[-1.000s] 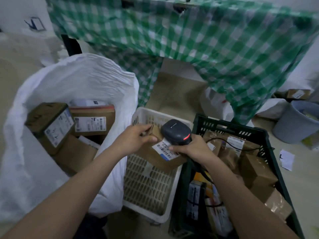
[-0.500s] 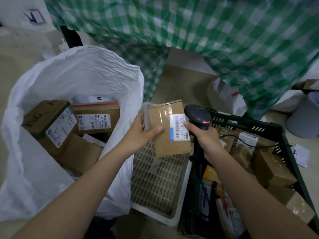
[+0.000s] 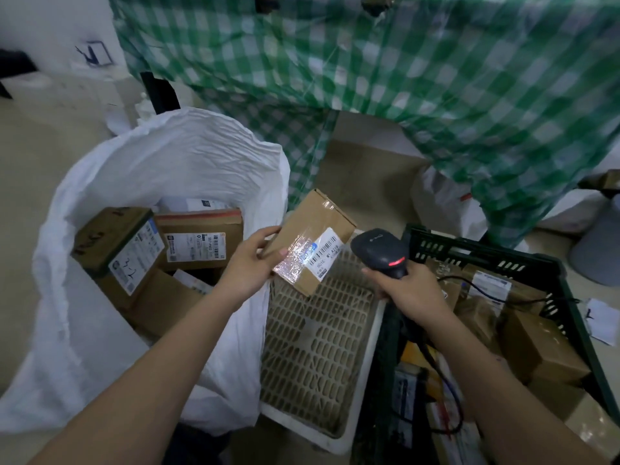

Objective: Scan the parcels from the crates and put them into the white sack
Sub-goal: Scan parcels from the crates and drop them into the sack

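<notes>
Left hand (image 3: 250, 263): pinching a box (image 3: 310, 241) by its near-left corner, thumb on the taped top, fingers behind the edge. Right hand (image 3: 407, 290): curled round the grip of a scanner (image 3: 379, 251), head up and forward, red light showing at its front. Box tilted, held in the air over the far-left corner of a white crate (image 3: 315, 347), label (image 3: 323, 253) facing up and toward the scanner head. Box between the two hands, just left of the scanner, apart from it. Sack (image 3: 174, 169) to the left, mouth open, just beside the left hand and touching the white crate's left side. Inside the sack: several brown boxes (image 3: 124, 250) with labels, lying at angles against each other. Green crate (image 3: 550, 283) to the right, under and beyond the right forearm, holding more brown parcels (image 3: 543, 347) and a black cable (image 3: 483, 286). Checked cloth (image 3: 402, 78) hanging behind everything. Grey bin (image 3: 600, 250) at the far right edge, a scrap of paper (image 3: 600, 320) on the floor near the green crate.
</notes>
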`<state>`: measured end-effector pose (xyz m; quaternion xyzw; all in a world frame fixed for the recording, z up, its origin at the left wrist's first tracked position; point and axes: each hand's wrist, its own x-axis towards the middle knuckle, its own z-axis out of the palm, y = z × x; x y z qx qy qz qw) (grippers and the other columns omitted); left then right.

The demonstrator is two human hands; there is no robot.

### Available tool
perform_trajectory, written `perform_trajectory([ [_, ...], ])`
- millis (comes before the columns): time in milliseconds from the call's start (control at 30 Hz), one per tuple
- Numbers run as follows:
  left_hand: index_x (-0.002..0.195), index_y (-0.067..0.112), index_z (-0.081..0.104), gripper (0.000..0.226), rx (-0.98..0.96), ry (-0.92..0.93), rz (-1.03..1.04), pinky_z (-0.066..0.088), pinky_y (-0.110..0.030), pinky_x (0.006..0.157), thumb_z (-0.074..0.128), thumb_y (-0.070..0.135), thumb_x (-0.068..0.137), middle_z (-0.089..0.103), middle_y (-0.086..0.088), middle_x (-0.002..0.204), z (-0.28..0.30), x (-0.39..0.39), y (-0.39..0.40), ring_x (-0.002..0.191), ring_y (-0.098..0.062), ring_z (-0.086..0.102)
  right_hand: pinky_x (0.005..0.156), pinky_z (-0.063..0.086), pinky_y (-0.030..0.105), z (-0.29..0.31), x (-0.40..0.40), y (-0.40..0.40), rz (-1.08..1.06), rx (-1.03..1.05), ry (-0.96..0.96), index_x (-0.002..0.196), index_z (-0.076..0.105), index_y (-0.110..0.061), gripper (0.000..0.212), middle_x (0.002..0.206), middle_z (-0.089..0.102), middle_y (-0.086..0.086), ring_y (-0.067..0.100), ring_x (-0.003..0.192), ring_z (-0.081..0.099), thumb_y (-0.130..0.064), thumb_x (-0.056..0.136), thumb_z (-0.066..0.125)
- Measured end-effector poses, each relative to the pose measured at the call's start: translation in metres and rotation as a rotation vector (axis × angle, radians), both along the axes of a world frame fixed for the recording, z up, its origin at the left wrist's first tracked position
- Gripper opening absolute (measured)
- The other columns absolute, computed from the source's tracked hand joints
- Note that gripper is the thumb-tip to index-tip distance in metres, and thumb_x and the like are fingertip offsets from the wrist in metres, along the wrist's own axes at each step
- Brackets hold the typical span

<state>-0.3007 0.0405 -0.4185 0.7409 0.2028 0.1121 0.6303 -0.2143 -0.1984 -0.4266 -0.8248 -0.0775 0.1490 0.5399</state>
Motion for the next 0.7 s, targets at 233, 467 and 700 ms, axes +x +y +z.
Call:
perform_trajectory([
  [233, 0.119, 0.031, 0.058, 0.036, 0.054, 0.05, -0.043, 0.054, -0.04, 0.09, 0.066, 0.012, 0.089, 0.057, 0.006, 0.112, -0.012, -0.001, 0.016, 0.11, -0.022, 0.058, 0.069, 0.056, 0.031, 0.003, -0.025, -0.009, 0.256, -0.21, -0.059, 0.08, 0.07, -0.008, 0.031, 0.07, 0.071, 0.009, 0.015, 0.068, 0.07, -0.037, 0.076, 0.08],
  [467, 0.119, 0.031, 0.059, 0.036, 0.038, 0.04, -0.03, 0.055, -0.032, 0.083, 0.065, 0.011, 0.09, 0.059, -0.001, 0.118, -0.016, 0.001, 0.02, 0.109, -0.022, 0.06, 0.047, 0.044, 0.013, 0.014, -0.029, -0.015, 0.302, -0.186, -0.02, 0.074, 0.068, -0.001, 0.018, 0.054, 0.063, 0.005, 0.007, 0.047, 0.062, -0.016, 0.081, 0.075],
  [700, 0.122, 0.03, 0.059, 0.037, 0.029, 0.043, -0.011, 0.054, -0.038, 0.088, 0.065, 0.012, 0.09, 0.058, -0.003, 0.122, -0.016, 0.004, 0.019, 0.11, -0.023, 0.06, 0.047, 0.046, 0.016, 0.015, -0.027, -0.017, 0.309, -0.173, -0.018, 0.078, 0.068, 0.001, 0.018, 0.056, 0.063, 0.004, 0.009, 0.048, 0.063, -0.014, 0.081, 0.075],
])
